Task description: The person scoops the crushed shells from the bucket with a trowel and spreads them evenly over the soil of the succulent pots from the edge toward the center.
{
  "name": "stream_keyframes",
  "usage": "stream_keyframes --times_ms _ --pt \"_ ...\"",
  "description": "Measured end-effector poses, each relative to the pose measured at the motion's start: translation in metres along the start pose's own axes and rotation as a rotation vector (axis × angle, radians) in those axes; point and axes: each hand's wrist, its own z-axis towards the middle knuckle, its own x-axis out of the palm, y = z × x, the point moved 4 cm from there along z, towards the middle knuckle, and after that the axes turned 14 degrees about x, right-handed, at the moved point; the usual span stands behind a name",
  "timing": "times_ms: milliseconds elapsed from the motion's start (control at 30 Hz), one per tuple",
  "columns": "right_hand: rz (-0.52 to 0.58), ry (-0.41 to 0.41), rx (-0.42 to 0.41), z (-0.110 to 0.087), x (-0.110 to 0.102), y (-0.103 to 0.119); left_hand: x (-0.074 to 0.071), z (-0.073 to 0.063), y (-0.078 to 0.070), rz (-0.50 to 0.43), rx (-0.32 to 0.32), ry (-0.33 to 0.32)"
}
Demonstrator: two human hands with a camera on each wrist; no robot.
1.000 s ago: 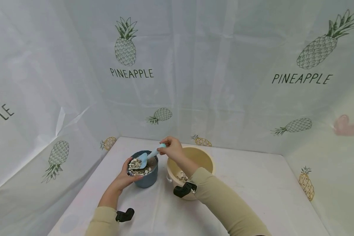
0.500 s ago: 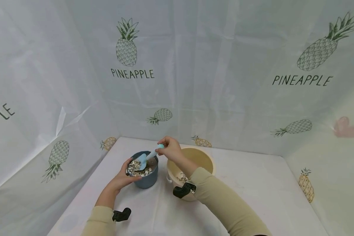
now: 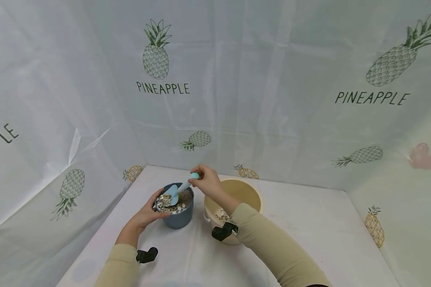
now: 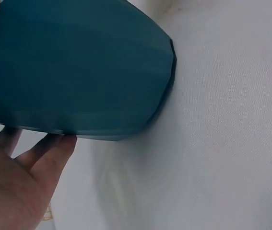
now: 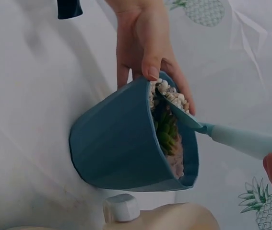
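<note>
A blue faceted flower pot (image 3: 179, 220) stands at the left of the table, with small pale pebbles (image 3: 164, 201) inside its near side. Green succulent leaves (image 5: 166, 132) show among them in the right wrist view. My left hand (image 3: 146, 214) grips the pot from the left, thumb at the near rim, fingers round the outer wall. With my right hand (image 3: 209, 182) I pinch the handle end of a light-blue toy shovel (image 5: 246, 141). Its blade tilts down inside the pot, the tip at the pebbles near my left thumb.
Right beside the pot stands a cream bucket (image 3: 249, 195) with a white handle lug (image 3: 206, 217) and more pebbles (image 3: 222, 215) at its bottom. My right forearm crosses over it. Pineapple-print sheeting (image 3: 265, 99) hangs behind the white-covered table (image 3: 309, 223) and at its sides.
The right hand and shovel handle have shifted slightly left, the blade staying in the pot among the pebbles. My left forearm has swung a little left while that hand keeps hold of the pot.
</note>
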Motion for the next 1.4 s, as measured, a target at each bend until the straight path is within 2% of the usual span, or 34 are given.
stream_keyframes --times_ms 167,367,733,1000,1400 --pt "-0.015 -0.018 -0.009 0.000 -0.001 0.002 0.000 0.001 0.003 -0.004 0.010 -0.006" --pt "-0.055 -0.024 -0.017 0.002 -0.001 0.006 0.000 0.002 0.007 -0.011 -0.013 -0.017" --pt "-0.109 -0.036 -0.030 0.005 0.002 0.013 0.004 -0.002 0.001 -0.020 -0.029 -0.012" --pt "-0.133 -0.035 -0.038 0.008 0.004 0.018 0.003 -0.002 0.004 0.003 -0.030 -0.011" --pt "-0.194 -0.054 -0.062 0.012 0.007 0.027 0.002 -0.003 0.004 -0.028 -0.023 -0.017"
